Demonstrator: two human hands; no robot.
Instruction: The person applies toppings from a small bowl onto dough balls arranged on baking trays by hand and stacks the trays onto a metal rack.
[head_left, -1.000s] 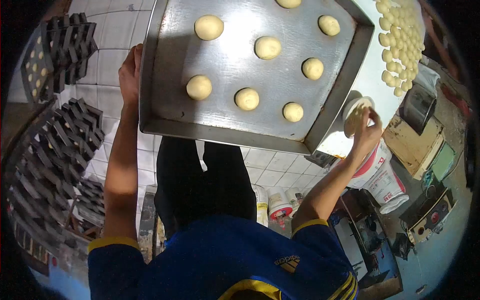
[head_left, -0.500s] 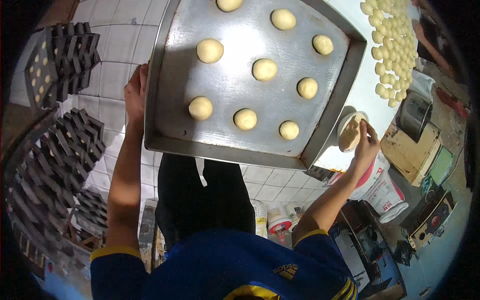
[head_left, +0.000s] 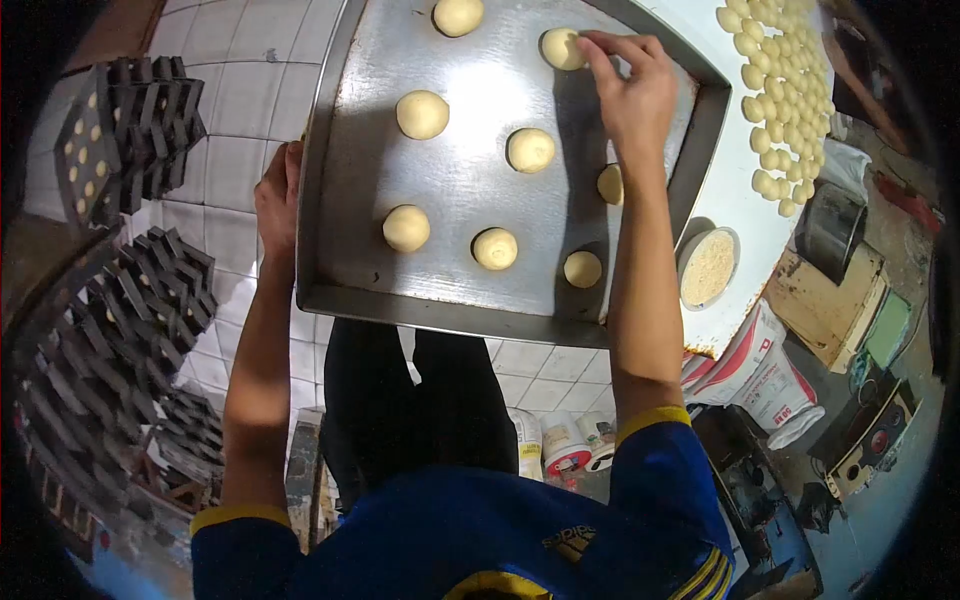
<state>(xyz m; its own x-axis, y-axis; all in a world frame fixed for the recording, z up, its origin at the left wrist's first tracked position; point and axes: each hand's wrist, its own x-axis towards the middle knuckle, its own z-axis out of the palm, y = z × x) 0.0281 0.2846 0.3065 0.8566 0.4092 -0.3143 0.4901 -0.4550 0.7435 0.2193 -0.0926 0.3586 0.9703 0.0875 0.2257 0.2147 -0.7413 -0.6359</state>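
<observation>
A large metal tray (head_left: 360, 300) with several round dough balls on it lies in front of me. Wrapped round its left rim is my left hand (head_left: 279, 195), its fingers partly hidden by the tray wall. My right hand (head_left: 630, 90) is over the upper right part of the tray, with thumb and fingertips at the right side of a dough ball (head_left: 562, 48). Whether the fingertips hold anything is too small to tell. My right forearm partly covers another dough ball (head_left: 611, 185). A bowl of pale crumbs (head_left: 709, 268) stands right of the tray.
Many small dough balls (head_left: 785, 100) lie on the white table (head_left: 725, 190) at the right. Stacked dark trays (head_left: 150, 130) stand on the left. Sacks (head_left: 760, 385) and buckets are on the floor below. Another person's arm (head_left: 865, 90) shows at the far right.
My right hand has moved from the bowl up and left to a dough ball on the tray. My left hand remains at the tray's left rim.
</observation>
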